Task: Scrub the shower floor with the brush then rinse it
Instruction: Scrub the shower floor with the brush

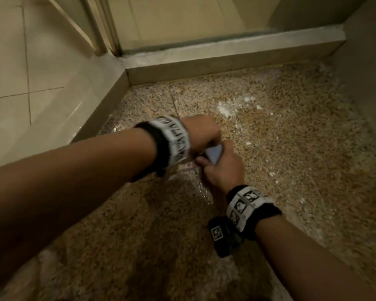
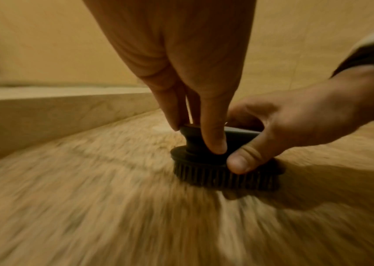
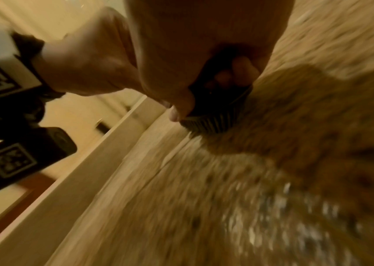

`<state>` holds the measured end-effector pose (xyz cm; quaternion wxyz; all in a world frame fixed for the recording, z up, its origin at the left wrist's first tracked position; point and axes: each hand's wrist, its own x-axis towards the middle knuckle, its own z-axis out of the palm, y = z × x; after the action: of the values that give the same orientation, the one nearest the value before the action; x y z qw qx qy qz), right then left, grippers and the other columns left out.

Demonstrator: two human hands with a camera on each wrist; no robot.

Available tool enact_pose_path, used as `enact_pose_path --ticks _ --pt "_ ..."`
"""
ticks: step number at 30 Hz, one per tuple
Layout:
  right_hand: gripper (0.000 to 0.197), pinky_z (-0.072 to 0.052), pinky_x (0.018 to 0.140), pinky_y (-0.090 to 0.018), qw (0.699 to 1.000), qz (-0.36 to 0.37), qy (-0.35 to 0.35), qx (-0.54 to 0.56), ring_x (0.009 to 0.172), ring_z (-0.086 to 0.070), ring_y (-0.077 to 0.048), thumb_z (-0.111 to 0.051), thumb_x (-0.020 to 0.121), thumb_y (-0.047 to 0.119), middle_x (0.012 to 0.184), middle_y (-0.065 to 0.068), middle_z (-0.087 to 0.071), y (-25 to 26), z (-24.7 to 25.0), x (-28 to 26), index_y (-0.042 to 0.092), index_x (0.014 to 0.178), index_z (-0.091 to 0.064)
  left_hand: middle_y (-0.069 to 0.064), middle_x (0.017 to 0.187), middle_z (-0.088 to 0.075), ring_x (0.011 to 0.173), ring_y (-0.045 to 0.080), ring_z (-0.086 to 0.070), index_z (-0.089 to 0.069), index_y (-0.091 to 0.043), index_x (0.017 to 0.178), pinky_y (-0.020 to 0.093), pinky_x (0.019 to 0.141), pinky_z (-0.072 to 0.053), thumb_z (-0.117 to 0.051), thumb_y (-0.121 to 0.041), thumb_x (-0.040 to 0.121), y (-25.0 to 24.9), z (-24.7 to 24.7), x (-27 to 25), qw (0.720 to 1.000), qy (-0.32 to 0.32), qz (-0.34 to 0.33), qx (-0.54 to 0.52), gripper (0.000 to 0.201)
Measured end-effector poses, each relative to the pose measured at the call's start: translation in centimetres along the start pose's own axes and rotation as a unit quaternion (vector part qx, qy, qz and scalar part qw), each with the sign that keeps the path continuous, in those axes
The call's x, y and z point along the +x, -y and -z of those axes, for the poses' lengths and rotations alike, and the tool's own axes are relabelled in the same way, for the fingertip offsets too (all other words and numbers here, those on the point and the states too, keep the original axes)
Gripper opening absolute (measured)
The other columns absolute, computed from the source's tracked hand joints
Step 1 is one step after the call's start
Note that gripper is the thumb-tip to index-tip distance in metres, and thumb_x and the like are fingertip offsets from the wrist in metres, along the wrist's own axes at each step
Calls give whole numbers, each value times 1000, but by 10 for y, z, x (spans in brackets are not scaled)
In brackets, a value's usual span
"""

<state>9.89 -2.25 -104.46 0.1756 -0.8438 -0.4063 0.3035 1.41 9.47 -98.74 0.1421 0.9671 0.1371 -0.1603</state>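
Note:
A dark round scrub brush (image 2: 215,172) stands bristles-down on the speckled shower floor (image 1: 291,137). In the head view only a pale bit of the brush (image 1: 214,154) shows between both hands. My left hand (image 2: 199,136) comes from above and pinches the brush's knob with its fingertips. From the right, my right hand (image 2: 272,129) grips the brush body, thumb against the bristle edge. The right wrist view shows my right hand (image 3: 181,81) curled over the brush (image 3: 206,122), bristles splayed on the floor. Both wrist views are blurred by motion.
White powder or foam patches (image 1: 232,107) lie on the floor beyond the hands. A low tiled curb (image 1: 226,61) bounds the far side, and a tiled wall (image 1: 41,94) runs along the left. The floor near the hands glistens wet (image 1: 195,187).

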Motion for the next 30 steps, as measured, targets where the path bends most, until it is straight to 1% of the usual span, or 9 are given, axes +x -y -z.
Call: enact_pose_path --ticks 3,6,13,15,17,19,23,26,30 --pt "54 -40 65 -33 994 -53 -83 -52 89 -62 -38 -65 82 33 97 -16 -64 -4 24 18 13 123 -36 5 90 -67 81 25 -63 -68 -15 94 29 69 -47 -58 -18 84 -20 19 33 998 -54 -26 -11 15" --pt "56 -39 63 -31 994 -18 -93 -48 87 -64 -33 -63 83 39 93 -8 -65 25 12 15 11 126 -40 6 133 -54 122 23 -51 -59 -19 125 29 97 -39 -54 -14 90 -9 18 20 984 -159 8 -75 35" --pt "25 -44 70 -35 948 225 163 -153 92 -64 -35 -50 95 33 96 -14 -67 117 -57 -18 9 95 -60 8 118 -61 110 24 -56 -64 -14 112 31 94 -41 -51 -4 88 49 -4 -53 866 -328 288 -245 29" --pt "17 -44 64 -31 961 209 106 -149 85 -66 -30 -54 90 34 83 -7 -63 109 -49 1 19 95 -56 8 112 -64 104 24 -59 -66 -15 105 32 91 -44 -51 -7 86 59 -5 -57 853 -332 320 -245 25" --pt "42 -51 67 -32 988 121 22 -89 79 -65 -27 -56 88 45 80 -1 -60 77 -26 31 33 127 -46 8 108 -66 103 24 -60 -67 -15 99 32 89 -45 -51 -6 85 63 -7 -55 854 -324 327 -242 23" --pt "68 -53 81 -37 993 32 -78 -81 91 -64 -31 -55 87 54 97 -6 -67 40 7 55 46 146 -23 8 107 -66 102 24 -59 -67 -12 98 28 86 -43 -51 -5 85 60 -9 -48 866 -300 310 -253 21" --pt "72 -46 91 -36 988 -27 -144 -44 106 -59 -33 -57 89 50 117 -8 -65 29 24 61 39 151 -22 9 105 -66 101 23 -59 -66 -11 98 29 85 -45 -54 -7 86 47 -4 -33 870 -295 292 -267 18" --pt "43 -47 70 -31 995 85 -32 -42 82 -62 -26 -55 91 37 85 -4 -59 77 -23 25 29 132 -47 5 97 -68 93 19 -62 -66 -14 95 26 79 -46 -54 -9 87 48 6 -32 839 -344 307 -289 15" --pt "27 -44 67 -33 955 216 138 -152 92 -65 -33 -48 96 30 99 -13 -66 113 -64 1 13 111 -63 4 92 -70 87 21 -65 -67 -13 90 25 73 -46 -53 -11 88 62 10 -45 813 -342 352 -313 14"
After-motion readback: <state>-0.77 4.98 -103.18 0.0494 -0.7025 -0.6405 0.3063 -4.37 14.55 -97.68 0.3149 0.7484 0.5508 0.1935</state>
